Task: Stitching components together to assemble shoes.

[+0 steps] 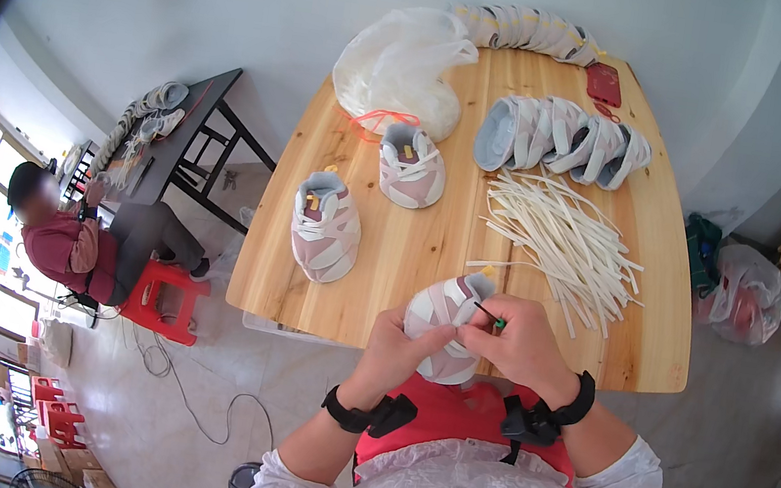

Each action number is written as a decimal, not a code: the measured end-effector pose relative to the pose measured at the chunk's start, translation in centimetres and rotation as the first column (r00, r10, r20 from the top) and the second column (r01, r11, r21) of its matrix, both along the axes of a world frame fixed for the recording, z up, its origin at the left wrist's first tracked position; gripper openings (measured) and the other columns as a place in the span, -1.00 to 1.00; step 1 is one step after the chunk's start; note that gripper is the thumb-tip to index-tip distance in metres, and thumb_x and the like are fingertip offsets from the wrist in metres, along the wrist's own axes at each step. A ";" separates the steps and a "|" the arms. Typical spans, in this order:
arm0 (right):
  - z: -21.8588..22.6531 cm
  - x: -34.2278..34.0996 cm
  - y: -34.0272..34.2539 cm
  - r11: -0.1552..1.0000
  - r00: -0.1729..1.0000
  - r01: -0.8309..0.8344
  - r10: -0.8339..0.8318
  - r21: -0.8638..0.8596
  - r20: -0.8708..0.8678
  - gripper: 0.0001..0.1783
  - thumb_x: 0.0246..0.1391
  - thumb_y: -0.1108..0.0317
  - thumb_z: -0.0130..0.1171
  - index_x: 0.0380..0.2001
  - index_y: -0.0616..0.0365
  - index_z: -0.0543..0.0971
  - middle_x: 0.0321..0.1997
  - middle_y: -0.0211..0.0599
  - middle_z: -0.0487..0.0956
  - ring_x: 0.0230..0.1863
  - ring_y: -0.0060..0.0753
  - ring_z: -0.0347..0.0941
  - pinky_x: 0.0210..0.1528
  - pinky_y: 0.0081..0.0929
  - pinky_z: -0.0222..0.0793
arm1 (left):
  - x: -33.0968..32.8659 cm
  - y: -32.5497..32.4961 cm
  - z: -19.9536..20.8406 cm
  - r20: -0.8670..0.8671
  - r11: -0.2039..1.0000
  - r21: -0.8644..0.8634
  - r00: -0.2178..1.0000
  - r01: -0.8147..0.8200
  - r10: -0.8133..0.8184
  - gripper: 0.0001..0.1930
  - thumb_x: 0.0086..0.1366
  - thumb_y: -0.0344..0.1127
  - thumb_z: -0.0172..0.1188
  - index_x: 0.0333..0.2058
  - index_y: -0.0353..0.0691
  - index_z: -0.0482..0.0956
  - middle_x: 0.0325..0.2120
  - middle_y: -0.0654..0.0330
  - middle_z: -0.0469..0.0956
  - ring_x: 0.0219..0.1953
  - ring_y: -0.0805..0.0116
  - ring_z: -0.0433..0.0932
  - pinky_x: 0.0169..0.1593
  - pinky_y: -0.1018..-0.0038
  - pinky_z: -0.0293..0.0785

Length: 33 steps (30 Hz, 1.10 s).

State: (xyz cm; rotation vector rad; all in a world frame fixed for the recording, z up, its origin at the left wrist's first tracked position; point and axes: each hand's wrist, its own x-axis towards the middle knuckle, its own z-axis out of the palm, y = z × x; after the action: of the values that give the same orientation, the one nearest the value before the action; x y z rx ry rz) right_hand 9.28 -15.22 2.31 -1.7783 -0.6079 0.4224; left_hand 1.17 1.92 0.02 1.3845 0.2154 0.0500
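A: Where does the small pink-and-white shoe (444, 324) sit?

B: Off the table (384, 293), at its near edge, between both hands. Long axis runs from lower centre up and right; the opening and grey heel end point away from the person, toward the table.

A: Grips?

B: Left hand (393, 344) is clenched around the shoe's lower side. Right hand (519, 340) pinches a thin dark tool (488, 316) with a green end at the shoe's opening.

A: Containers?

B: One white plastic bag (401, 66) at the far side, mouth toward the person, holding pale material; contents unclear. Loose on the table: two finished shoes (325, 227), a row of shoe uppers (565, 139), a heap of white laces (561, 238).
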 end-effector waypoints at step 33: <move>1.6 -3.7 -2.4 0.956 0.834 0.292 -0.234 -0.040 0.499 -0.82 0.02 0.35 0.25 -0.30 0.15 0.52 -0.48 -0.25 0.47 -0.53 -0.19 0.44 -0.47 -0.33 0.36 | -0.3 -0.8 -1.1 0.011 0.986 0.110 0.992 -0.129 0.129 -0.76 0.22 -0.42 0.21 -0.15 -0.41 0.58 -0.33 0.22 0.63 -0.29 0.53 0.56 -0.20 0.54 0.49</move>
State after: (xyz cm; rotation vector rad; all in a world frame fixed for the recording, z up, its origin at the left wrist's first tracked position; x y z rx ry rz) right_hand 5.56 -17.59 3.93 -2.0625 -0.6826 -0.2049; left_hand 0.82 1.09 -1.06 1.4789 0.3025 0.1744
